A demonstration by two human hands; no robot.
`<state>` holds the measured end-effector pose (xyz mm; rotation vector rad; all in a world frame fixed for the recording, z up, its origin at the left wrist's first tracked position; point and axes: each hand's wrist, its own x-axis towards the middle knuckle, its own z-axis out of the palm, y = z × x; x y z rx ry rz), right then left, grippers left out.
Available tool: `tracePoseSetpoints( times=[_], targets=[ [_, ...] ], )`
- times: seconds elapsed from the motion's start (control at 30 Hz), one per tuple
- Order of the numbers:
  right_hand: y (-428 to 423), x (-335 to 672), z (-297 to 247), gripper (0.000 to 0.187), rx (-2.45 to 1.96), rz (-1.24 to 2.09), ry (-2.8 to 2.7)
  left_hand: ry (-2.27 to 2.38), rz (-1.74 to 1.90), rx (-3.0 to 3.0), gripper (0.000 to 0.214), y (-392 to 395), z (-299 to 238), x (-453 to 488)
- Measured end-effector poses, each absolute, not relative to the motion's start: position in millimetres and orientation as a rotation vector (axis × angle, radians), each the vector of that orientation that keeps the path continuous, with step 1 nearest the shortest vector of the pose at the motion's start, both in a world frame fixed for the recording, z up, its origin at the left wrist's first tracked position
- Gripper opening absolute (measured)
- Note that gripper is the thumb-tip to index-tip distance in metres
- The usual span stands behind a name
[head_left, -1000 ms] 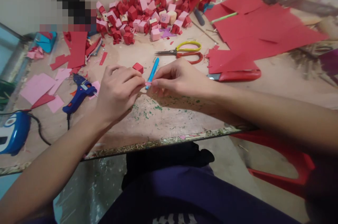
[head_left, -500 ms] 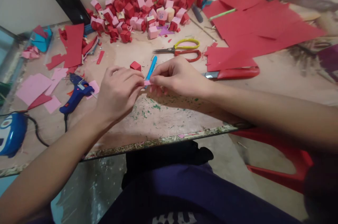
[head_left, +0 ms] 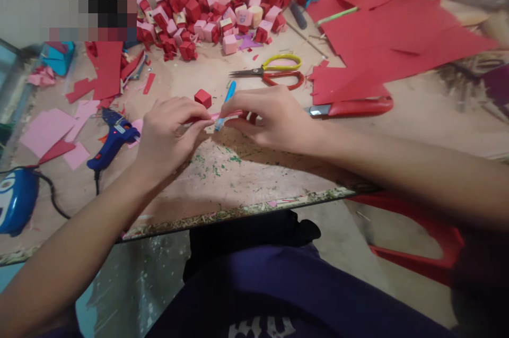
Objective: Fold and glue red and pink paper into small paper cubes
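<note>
My left hand and my right hand meet over the middle of the table, both pinching the same small pink paper strip between fingertips. The strip stretches between the two hands. Just behind the fingers lie a light blue pen and a single red paper cube. Most of the strip is hidden by my fingers.
A heap of red and pink paper cubes sits at the back. Scissors and a red-handled cutter lie to the right, beside red paper sheets. A blue glue gun and pink paper pieces lie left.
My hands have drawn slightly apart, so more of the pink strip shows between them. The view has shifted a little downward.
</note>
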<state>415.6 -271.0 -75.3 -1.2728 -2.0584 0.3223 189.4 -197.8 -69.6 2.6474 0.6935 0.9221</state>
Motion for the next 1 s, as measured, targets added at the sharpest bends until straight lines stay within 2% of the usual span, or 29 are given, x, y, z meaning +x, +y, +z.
tracePoseSetpoints(
  times=[0.3, 0.7, 0.87, 0.93, 1.0],
  targets=[
    [-273, 411, -73, 0.023, -1.323, 0.346, -1.986, 0.677, 0.946, 2.642, 0.014, -200, -69, 192],
    [-273, 410, -72, 0.013, -1.254, 0.474, -1.802, 0.740, 0.977, 2.579, 0.017, -203, -65, 192],
    [-275, 410, -67, 0.013, -1.338, 0.500, -1.842, 0.713, 1.003, 2.469, 0.013, -202, -64, 193],
    [-277, 410, -65, 0.015, -1.348, 0.507, -1.884, 0.725, 0.993, 2.421, 0.004, -202, -63, 193],
    [-278, 410, -66, 0.016, -1.317, 0.499, -1.918, 0.729, 0.920, 2.409, 0.009, -202, -62, 194]
  ],
)
